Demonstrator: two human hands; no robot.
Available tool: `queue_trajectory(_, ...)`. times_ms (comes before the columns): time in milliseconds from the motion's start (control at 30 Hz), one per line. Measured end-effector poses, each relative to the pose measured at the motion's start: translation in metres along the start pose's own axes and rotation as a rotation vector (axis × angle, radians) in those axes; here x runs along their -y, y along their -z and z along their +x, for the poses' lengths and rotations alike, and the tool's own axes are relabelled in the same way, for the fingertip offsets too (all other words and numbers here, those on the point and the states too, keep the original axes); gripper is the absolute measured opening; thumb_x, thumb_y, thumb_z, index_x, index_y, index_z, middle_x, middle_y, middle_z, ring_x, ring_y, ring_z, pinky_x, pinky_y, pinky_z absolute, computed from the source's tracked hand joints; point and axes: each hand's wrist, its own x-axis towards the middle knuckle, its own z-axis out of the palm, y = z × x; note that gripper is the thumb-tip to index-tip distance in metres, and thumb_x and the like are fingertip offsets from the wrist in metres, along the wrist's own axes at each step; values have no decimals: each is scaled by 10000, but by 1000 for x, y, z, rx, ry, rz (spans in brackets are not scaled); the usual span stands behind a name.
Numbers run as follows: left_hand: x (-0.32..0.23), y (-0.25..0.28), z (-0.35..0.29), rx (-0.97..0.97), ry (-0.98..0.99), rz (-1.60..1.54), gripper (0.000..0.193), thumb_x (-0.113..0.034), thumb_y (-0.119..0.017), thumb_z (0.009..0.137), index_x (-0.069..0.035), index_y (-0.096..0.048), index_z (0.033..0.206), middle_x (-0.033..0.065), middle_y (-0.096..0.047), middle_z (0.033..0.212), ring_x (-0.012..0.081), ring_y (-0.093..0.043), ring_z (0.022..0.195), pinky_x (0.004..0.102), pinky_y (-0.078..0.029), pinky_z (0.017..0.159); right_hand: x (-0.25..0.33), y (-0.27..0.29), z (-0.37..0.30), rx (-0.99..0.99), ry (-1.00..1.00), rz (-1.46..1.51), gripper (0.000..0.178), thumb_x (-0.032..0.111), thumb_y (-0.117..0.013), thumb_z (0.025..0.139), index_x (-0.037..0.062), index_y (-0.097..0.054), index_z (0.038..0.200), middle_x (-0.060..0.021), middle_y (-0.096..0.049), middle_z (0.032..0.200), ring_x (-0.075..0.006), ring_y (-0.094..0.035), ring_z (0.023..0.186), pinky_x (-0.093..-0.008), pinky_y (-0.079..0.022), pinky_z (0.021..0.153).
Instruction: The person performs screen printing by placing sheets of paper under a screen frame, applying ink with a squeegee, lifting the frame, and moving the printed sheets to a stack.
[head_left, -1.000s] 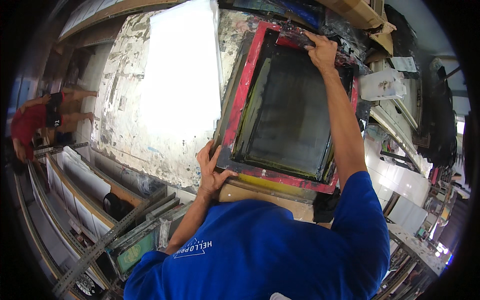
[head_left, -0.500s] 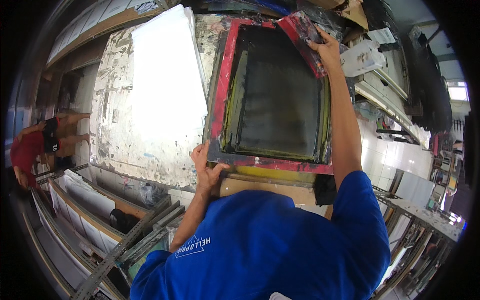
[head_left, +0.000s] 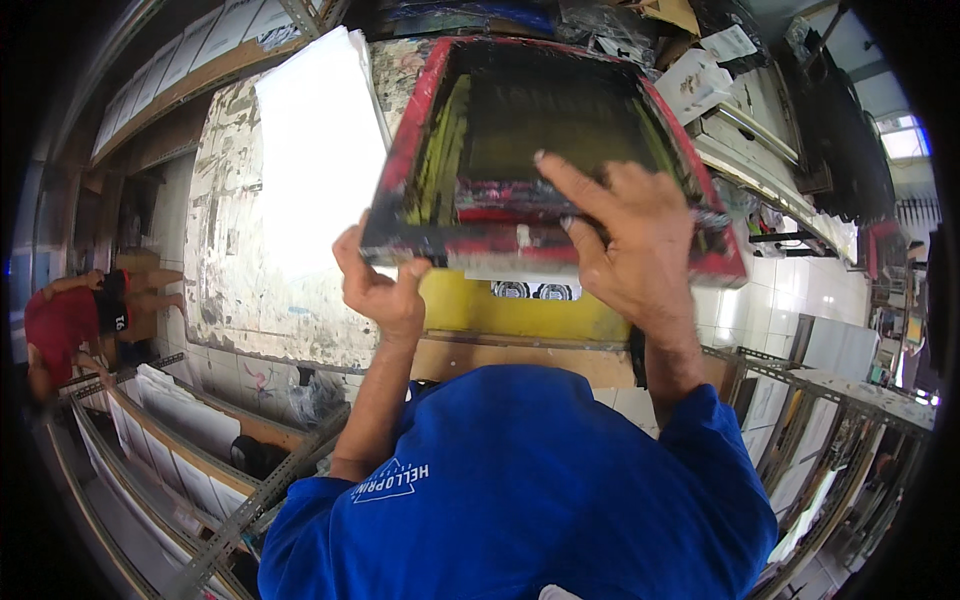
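Head view: red frame [head_left: 412, 122] sits over the right part of the tabletop [head_left: 228, 220], tilted, near rail up off a yellow board [head_left: 462, 312]. Dark mesh [head_left: 540, 120] inside it. Left grip [head_left: 384, 292] is clamped on the frame's near-left corner, thumb on the near rail. Right grip [head_left: 635, 240] is over the near rail, index finger stretched out, thumb by the squeegee [head_left: 498, 204]; motion blur, can't tell if it's closed on anything. Squeegee lies inside the frame, just behind the near rail. The right grip covers its right end and part of that rail.

Printed sheet [head_left: 535, 290] with two round black marks on the yellow board, mostly hidden by the frame. White paper stack [head_left: 320, 140] left of the frame. White container [head_left: 692, 86] just off the far-right side. Shelf rack at lower left [head_left: 262, 492], clear plastic bag [head_left: 317, 398] near it. Person in red [head_left: 62, 325] far left, well clear.
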Motion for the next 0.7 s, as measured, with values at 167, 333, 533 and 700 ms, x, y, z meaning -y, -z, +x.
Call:
queue_trajectory(167, -15, -58, 77, -108, -304, -452, 598, -120, -641, 967, 42, -362, 1470, 154, -553, 1333, 213, -538, 1223, 341, -404, 1077, -28, 30, 65, -310, 209, -35, 537, 217, -772, 685, 249, -750, 1221, -39, -555, 751, -257, -582, 666, -416, -454, 630)
queue_trajectory(333, 79, -132, 133, 122, -145, 57, 247, -155, -680, 979, -23, -631, 1181, 69, -659, 1101, 200, -590, 1012, 364, -456, 923, -56, 55, 128, -194, 21, 192, 524, 225, -607, 723, -21, -749, 1164, -198, -773, 884, -257, -726, 684, -358, -598, 702)
queue_trajectory(533, 225, -185, 146, 390, -234, 851, 354, -258, -794, 868, -159, -746, 1205, 105, -707, 1168, 314, -621, 1123, 478, -482, 954, -42, 75, 144, -281, 125, 52, 502, 240, -592, 751, -14, -758, 1152, -205, -773, 906, -295, -726, 765, -370, -591, 789)
queue_trajectory(700, 223, -189, 144, 515, -152, 827, 173, -250, -820, 832, -125, -803, 951, 98, -744, 1121, 289, -675, 1052, 450, -525, 878, -36, 112, 156, 105, -62, 286, 481, 233, -591, 778, -17, -757, 1153, -203, -771, 896, -267, -715, 758, -353, -583, 755)
